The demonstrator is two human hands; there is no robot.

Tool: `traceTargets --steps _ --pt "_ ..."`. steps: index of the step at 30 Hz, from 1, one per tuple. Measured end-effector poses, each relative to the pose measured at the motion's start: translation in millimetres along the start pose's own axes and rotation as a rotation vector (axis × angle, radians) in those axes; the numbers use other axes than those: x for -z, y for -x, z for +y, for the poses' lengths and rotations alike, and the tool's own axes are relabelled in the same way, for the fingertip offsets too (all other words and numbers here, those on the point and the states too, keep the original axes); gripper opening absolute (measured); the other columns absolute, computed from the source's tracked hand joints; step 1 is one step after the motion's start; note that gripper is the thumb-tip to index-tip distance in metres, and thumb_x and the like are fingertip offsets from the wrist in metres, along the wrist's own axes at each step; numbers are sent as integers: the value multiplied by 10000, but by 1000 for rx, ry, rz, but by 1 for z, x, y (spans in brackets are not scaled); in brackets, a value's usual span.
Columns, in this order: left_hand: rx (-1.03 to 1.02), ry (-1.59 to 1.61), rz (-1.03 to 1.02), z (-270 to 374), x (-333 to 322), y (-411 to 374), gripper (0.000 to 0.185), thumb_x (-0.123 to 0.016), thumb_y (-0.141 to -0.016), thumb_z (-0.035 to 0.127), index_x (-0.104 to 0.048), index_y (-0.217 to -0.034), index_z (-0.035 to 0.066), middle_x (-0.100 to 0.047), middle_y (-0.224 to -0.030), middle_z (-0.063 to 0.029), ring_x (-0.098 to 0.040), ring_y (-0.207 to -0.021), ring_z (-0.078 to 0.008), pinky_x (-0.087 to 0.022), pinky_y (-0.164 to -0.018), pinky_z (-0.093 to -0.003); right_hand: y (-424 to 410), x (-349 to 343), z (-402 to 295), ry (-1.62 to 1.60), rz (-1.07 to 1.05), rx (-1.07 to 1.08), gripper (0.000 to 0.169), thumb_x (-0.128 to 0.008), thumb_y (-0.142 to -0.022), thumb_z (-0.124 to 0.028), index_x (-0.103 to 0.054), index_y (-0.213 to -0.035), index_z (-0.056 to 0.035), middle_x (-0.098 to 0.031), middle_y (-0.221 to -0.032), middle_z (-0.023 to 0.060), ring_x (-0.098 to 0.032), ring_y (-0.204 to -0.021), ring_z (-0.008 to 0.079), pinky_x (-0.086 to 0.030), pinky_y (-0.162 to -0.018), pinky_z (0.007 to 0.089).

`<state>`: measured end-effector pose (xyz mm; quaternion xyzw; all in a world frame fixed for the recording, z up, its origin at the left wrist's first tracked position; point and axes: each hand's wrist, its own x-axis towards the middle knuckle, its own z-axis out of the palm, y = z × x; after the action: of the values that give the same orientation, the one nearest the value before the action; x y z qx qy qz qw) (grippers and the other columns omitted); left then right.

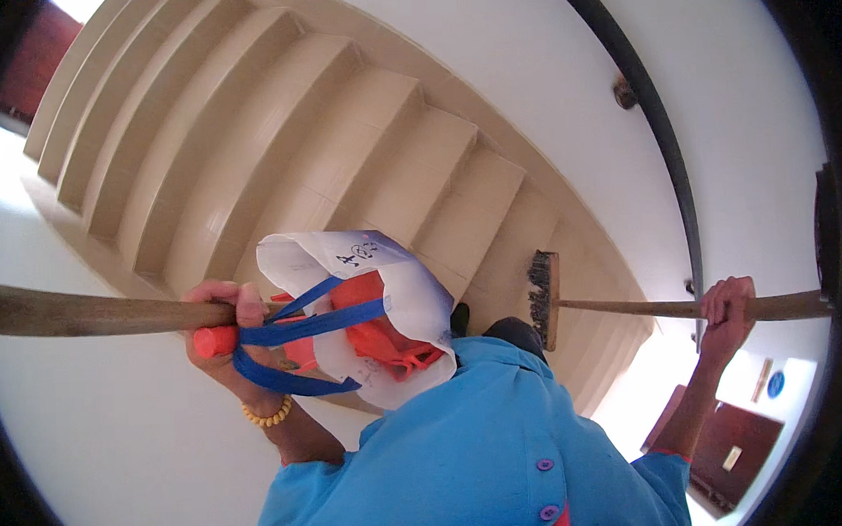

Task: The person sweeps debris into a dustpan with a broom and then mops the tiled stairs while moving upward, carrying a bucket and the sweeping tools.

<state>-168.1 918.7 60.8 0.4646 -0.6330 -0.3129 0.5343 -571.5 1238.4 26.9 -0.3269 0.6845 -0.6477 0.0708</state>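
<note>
My left hand is closed around a thick wooden pole, a short red handle and the blue straps of a bag. That white and blue bag hangs open in front of my body, with red cloth or plastic inside. Behind it a red object shows partly; its kind is hidden. On the other side, my right hand grips the wooden handle of a broom. The broom's wooden head with dark bristles is low beside my dark shoe.
Curved beige tiled stairs fan out ahead and to the left. Along the white wall on the right runs a dark handrail, near my right hand. A dark red door stands at the lower right.
</note>
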Motion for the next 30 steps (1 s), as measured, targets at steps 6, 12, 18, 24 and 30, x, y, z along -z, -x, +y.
traceTargets --steps 6,12,18,24,30 --pt "0 42 -19 1 -1 -6 237 -699 -843 124 -540 -987 23 -552 -744 -37 -545 -657 -107 -450 -595 -227 -57 -5 -39 -27 -89 110 330 -417 -1033 -261 -406 -735 -120 -330 -570 -27 -308 -482 70 -306 -428 221" --pt "39 -108 47 21 -12 -12 226 -691 -845 109 -533 -976 15 -547 -748 -44 -542 -648 -110 -452 -599 -228 -111 -37 -21 -129 -90 63 335 -426 -1031 -259 -404 -737 -100 -319 -590 -26 -314 -509 83 -321 -477 249" --pt "82 -147 84 7 -14 -19 212 -696 -837 62 -553 -990 34 -569 -757 -60 -562 -637 -123 -483 -583 -235 -142 -81 41 -101 -140 -34 278 -460 -1021 -175 -446 -757 -88 -361 -592 -26 -361 -522 71 -363 -514 254" --pt "87 -114 74 2 -6 -10 221 -672 -842 19 -536 -1016 37 -577 -754 -80 -569 -660 -138 -497 -616 -262 -140 -100 83 -133 -71 -144 235 -553 -986 -147 -492 -772 -70 -386 -587 -25 -367 -521 62 -379 -533 254" --pt "30 -109 63 4 -4 -6 208 -667 -842 10 -537 -1001 42 -577 -753 -87 -570 -652 -148 -496 -606 -266 -143 -106 91 -111 -9 -108 257 -579 -980 -193 -496 -764 -82 -401 -588 -32 -365 -513 60 -367 -514 255"
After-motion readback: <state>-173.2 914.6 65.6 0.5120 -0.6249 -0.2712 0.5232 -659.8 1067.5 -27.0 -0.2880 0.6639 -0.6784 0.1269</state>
